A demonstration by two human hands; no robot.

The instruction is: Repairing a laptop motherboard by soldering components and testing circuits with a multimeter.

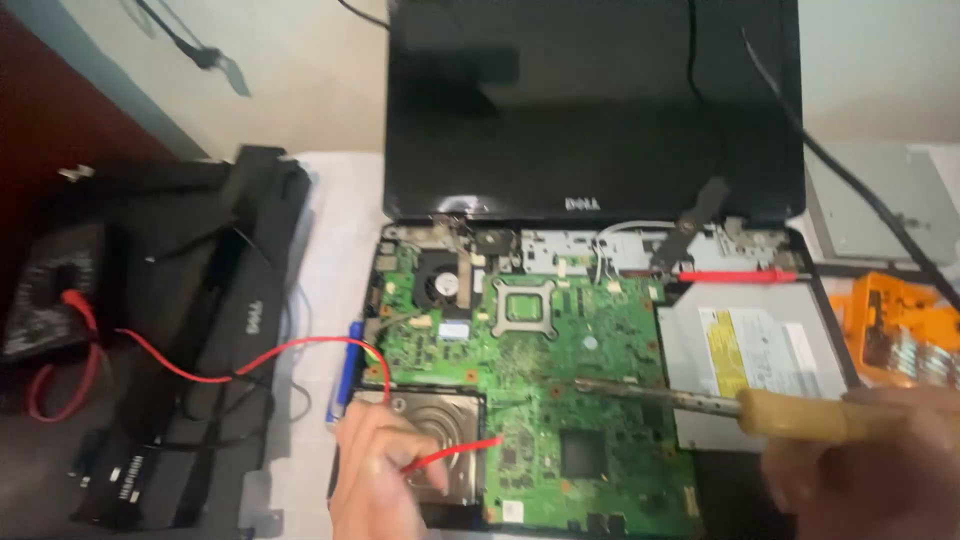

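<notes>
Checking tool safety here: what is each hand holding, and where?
Right hand grips the soldering iron by its wooden handle; left hand pinches the red probe near its rear end.

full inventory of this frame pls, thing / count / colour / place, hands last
laptop: 1, black, opened up, centre, screen dark
motherboard: 1, green, exposed in the laptop base
cooling fan: 1, black, top left of board
hard drive: 1, silver, bottom left of base
optical drive: 1, grey with yellow label, right of board
soldering iron: 1, metal shaft, tan handle, tip over the board
red probe: 1, red, tip towards the board
second red probe: 1, lying above optical drive
multimeter: 1, black, far left
laptop cover part: 1, black, left of laptop
orange case: 1, right edge
left hand: holds red probe
right hand: grips soldering iron handle
</notes>
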